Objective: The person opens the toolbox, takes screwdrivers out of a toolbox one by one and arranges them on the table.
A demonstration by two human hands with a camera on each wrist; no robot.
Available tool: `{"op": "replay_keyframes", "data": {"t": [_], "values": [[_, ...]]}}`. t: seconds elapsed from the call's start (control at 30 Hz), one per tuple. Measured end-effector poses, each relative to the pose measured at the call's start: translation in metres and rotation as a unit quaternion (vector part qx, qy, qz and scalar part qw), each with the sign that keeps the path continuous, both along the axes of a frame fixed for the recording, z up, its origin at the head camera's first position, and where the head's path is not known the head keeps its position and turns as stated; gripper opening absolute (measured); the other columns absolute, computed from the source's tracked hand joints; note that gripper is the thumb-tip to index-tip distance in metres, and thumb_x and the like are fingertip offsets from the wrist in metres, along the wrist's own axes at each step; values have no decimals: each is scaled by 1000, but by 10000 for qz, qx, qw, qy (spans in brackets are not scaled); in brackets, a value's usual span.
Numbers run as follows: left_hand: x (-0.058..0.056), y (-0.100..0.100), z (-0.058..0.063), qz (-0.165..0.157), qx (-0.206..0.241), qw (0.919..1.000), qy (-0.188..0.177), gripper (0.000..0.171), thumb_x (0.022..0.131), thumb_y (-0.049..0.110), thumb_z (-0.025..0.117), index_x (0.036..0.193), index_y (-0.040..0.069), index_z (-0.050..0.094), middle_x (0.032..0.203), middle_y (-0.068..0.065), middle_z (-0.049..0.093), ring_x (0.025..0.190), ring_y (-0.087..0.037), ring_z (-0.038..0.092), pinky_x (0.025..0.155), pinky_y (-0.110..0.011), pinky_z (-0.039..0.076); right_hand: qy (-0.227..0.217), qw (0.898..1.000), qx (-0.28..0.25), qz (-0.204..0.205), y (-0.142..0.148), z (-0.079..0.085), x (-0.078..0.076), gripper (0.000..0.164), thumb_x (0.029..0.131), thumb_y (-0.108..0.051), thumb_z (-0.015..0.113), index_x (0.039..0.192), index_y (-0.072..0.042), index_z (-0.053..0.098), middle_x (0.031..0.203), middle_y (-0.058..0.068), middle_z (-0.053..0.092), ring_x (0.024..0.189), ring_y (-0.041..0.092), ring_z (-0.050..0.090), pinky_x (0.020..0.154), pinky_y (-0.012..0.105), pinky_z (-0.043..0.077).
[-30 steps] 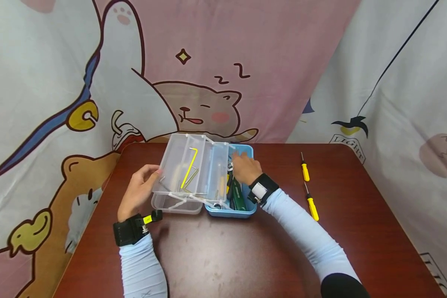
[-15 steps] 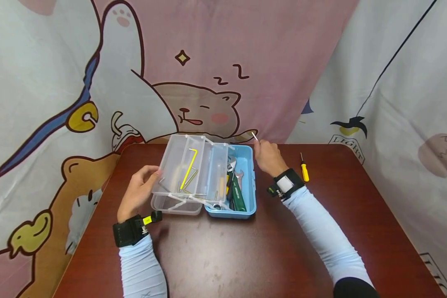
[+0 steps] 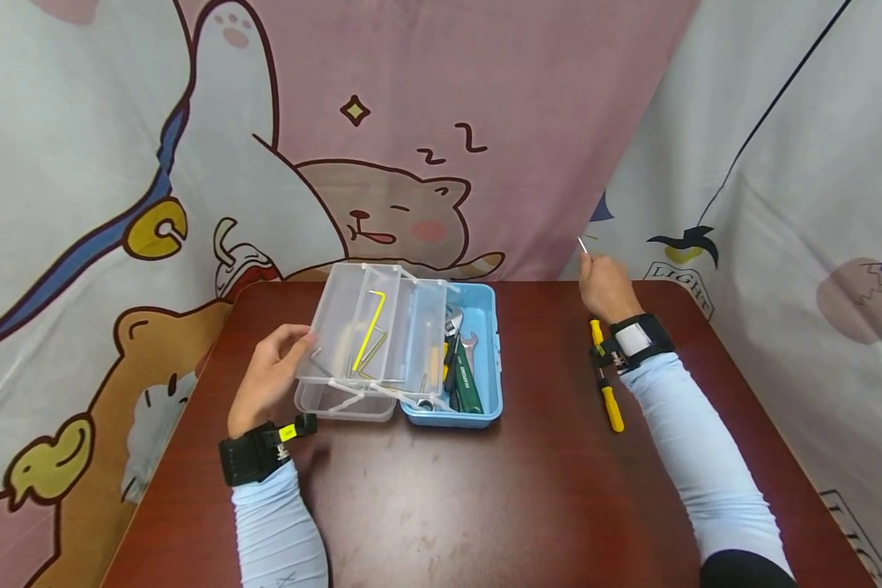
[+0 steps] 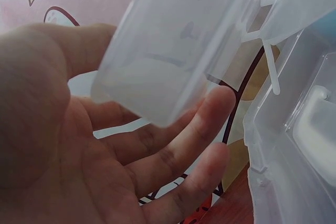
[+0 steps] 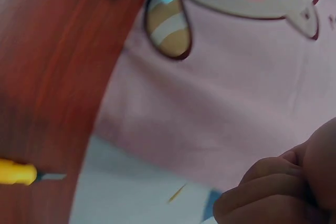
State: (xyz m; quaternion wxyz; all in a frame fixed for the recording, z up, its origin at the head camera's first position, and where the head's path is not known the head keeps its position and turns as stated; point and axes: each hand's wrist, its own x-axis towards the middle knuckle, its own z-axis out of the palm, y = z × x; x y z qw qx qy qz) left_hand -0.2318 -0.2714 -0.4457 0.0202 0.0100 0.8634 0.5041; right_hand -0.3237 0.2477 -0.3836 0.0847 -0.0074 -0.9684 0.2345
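Note:
My left hand (image 3: pixel 263 382) holds the left edge of the raised clear plastic tray (image 3: pixel 331 327) of a toolbox. In the left wrist view, its thumb is on one side of the tray corner (image 4: pixel 142 87) and its fingers reach beneath. A yellow hex key (image 3: pixel 368 331) and several metal ones lie in the tray. Over the table's far right edge, my right hand (image 3: pixel 607 287) grips a thin pale rod (image 3: pixel 582 244). Only the rod's tip shows, so I cannot tell its kind. Below that hand lie two yellow-handled screwdrivers (image 3: pixel 613 410), one partly behind the wrist strap.
The toolbox's blue base (image 3: pixel 496 371) stands mid-table, right of the clear trays. Inside are an adjustable wrench (image 3: pixel 452 320), an open-ended wrench (image 3: pixel 470 345) and a green-handled tool (image 3: pixel 467 381). A printed curtain (image 3: pixel 529 122) hangs behind the brown table (image 3: pixel 426 506).
My right hand has come out of the blue base with the thin rod and moved right, above the screwdrivers. My left hand keeps its hold on the tray.

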Motion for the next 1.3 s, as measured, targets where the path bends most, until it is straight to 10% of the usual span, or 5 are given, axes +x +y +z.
{"op": "replay_keyframes", "data": {"t": [0.77, 1.3], "values": [[-1, 0, 0, -43, 9, 10000, 51, 57, 111, 47, 47, 149, 5, 52, 150, -23, 54, 126, -39, 55, 102, -51, 49, -2188, 9688, 265, -1130, 99, -83, 34, 39, 105, -21, 46, 110, 14, 60, 96, 28, 63, 82, 40, 61, 72, 53, 52], [-2, -2, -3, -85, 29, 9999, 118, 52, 113, 39, 47, 150, 4, 52, 148, -23, 56, 121, -33, 56, 88, -27, 49, -2664, 9571, 325, -1089, 98, -93, 36, 29, 102, -21, 64, 111, 7, 63, 91, 21, 63, 81, 36, 61, 70, 43, 48]]}}
